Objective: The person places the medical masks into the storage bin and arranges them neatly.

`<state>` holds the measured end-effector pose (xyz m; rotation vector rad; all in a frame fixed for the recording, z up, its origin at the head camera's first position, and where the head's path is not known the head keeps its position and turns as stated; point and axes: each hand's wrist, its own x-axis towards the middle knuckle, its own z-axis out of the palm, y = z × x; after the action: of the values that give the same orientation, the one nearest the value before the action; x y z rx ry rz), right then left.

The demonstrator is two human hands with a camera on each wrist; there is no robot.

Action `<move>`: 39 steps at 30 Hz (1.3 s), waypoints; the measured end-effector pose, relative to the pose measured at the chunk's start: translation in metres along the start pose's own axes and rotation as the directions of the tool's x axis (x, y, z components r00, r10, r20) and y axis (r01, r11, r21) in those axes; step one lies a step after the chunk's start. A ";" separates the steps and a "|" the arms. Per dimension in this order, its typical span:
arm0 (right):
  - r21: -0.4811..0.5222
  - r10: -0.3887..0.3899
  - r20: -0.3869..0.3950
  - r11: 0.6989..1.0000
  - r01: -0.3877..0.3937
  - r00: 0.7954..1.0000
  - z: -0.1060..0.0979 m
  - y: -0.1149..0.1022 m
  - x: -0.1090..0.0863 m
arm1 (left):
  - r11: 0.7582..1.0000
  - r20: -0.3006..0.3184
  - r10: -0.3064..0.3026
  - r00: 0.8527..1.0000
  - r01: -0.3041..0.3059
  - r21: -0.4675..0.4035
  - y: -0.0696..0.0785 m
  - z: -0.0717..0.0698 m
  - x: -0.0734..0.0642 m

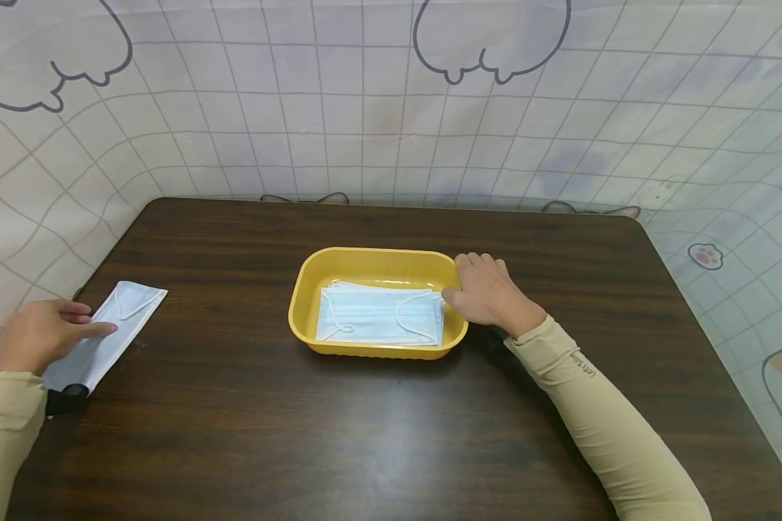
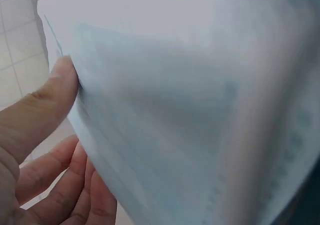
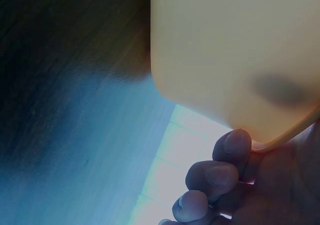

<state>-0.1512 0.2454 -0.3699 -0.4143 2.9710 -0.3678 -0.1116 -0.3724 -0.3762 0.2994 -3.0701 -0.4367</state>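
At the left side of the table, my left hand [image 1: 42,336] pinches a light blue disposable face mask [image 1: 133,307] along its edge. In the left wrist view the mask [image 2: 150,110] fills most of the picture, with the thumb [image 2: 62,82] on its near face. My right hand [image 1: 485,289] grips the right rim of a yellow plastic basin [image 1: 378,351], thumb inside and fingers outside. Inside the basin lies a loose stack of light blue face masks [image 1: 371,315] with white ear loops. The right wrist view shows the basin's outer wall [image 3: 215,45] and curled fingertips [image 3: 220,175].
The dark wood-grain table [image 1: 339,434] carries the basin near its middle. Behind and around it hangs a white gridded cloth [image 1: 378,116] with cartoon outlines. A black wrist strap [image 1: 68,399] shows beside the left sleeve.
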 end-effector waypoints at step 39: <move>0.008 0.003 0.004 1.000 -0.003 1.000 0.000 0.000 0.000 | 0.997 0.209 0.065 0.976 -0.071 0.021 0.005 -0.002 0.006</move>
<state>-0.1509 0.2453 -0.3699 -0.4092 2.9647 -0.3781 -0.1185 -0.3697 -0.3727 0.1579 -3.2809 -0.4493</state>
